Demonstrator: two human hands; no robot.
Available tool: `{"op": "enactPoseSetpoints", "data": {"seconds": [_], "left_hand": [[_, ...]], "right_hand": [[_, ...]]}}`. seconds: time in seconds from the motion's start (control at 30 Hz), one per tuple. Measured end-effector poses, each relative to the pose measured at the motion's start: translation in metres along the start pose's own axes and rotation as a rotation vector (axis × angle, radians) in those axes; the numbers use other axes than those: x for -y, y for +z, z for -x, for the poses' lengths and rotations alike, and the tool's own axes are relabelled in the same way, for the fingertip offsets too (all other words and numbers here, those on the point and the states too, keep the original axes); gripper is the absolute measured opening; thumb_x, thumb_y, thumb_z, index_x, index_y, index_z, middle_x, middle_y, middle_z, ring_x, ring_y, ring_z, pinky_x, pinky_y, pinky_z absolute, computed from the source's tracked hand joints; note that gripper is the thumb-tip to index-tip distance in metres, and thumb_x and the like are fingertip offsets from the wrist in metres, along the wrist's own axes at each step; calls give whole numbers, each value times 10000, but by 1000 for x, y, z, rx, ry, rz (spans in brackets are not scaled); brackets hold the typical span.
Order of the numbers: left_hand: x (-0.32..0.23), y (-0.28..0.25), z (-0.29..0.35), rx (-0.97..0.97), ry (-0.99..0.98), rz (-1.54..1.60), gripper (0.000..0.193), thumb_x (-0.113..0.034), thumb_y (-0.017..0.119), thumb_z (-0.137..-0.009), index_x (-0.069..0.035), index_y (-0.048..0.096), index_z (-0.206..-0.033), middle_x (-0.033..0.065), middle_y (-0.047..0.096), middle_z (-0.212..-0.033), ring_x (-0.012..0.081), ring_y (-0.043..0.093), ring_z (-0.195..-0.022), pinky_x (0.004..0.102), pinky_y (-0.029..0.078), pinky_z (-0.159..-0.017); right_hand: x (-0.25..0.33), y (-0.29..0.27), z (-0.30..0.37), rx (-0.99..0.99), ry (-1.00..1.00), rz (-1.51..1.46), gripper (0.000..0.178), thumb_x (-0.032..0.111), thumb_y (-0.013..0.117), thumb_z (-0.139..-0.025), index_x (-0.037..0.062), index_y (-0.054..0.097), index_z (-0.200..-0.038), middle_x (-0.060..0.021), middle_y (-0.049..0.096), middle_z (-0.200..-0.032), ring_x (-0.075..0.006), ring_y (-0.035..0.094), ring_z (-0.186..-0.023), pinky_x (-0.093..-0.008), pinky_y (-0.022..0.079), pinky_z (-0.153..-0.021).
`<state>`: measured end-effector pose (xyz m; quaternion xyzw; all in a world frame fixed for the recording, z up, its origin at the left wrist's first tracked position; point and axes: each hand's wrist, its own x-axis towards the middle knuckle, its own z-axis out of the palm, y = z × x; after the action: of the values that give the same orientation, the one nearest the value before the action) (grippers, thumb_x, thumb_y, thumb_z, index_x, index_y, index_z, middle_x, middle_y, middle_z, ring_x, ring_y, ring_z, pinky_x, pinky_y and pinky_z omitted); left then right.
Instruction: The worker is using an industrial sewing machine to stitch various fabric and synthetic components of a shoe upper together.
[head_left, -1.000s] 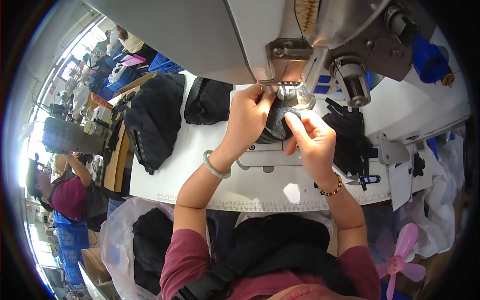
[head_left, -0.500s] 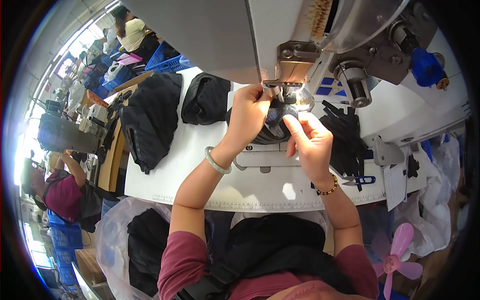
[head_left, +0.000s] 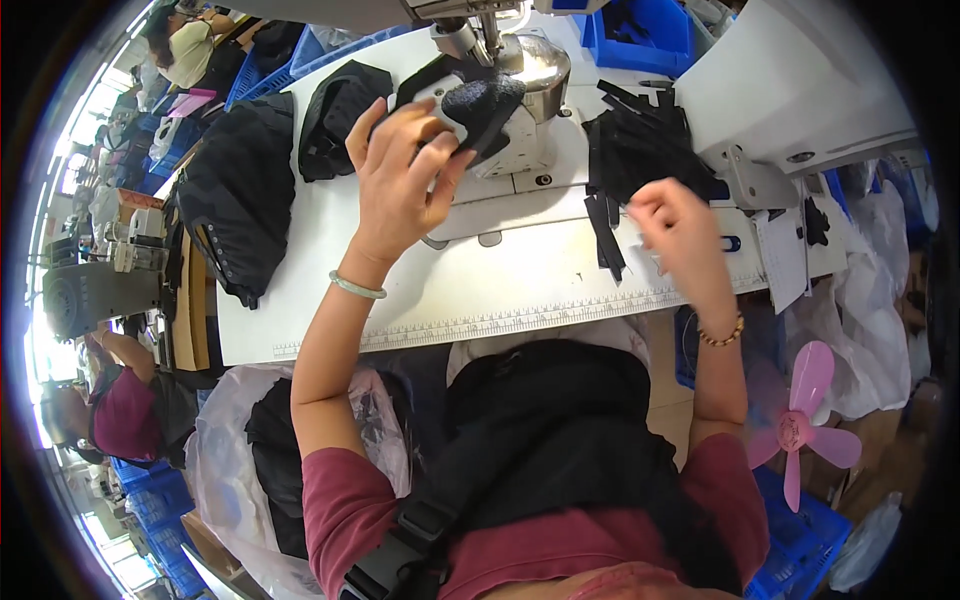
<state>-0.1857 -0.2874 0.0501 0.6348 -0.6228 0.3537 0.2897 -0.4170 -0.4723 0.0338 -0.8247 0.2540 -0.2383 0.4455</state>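
At the far middle of the white worktable, a black fabric piece with a dark speckled patch lies by the sewing machine's needle area. My left hand holds its near left edge, fingers curled round the cloth and partly hidden by it. To the right, my right hand is off the fabric, its fingers bent and blurred by motion. It hovers beside a pile of black strips and over blue-handled thread snips, which it partly covers. Whether it touches them is hidden.
Two black sewn pieces, one large and one smaller, lie on the left. A ruler strip runs along the table's front edge. A blue bin stands behind the strips; a pink fan is at lower right.
My right hand has left the fabric and moved right, toward the strips and snips. The black piece, still in my left hand, is now turned up off the machine bed. The view has shifted.
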Motion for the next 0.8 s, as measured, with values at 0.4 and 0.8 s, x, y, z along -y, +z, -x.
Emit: {"op": "enactPoseSetpoints", "data": {"seconds": [0.4, 0.8], "left_hand": [[-64, 29, 27, 259, -54, 357, 179, -66, 666, -725, -51, 568, -873, 84, 565, -825, 248, 557, -775, 336, 450, -661], [-109, 31, 4, 299, -886, 1015, 270, -210, 625, -836, 46, 595, -754, 158, 614, -692, 225, 600, -585, 313, 469, -545]], "right_hand": [[-39, 24, 13, 107, -43, 87, 146, 67, 654, -780, -25, 541, -787, -97, 528, -717, -195, 525, -609, -318, 441, -563], [13, 37, 34, 69, -283, 90, 118, -9, 623, -727, 0, 510, -762, -61, 536, -745, -102, 482, -519, -250, 398, -483]]}}
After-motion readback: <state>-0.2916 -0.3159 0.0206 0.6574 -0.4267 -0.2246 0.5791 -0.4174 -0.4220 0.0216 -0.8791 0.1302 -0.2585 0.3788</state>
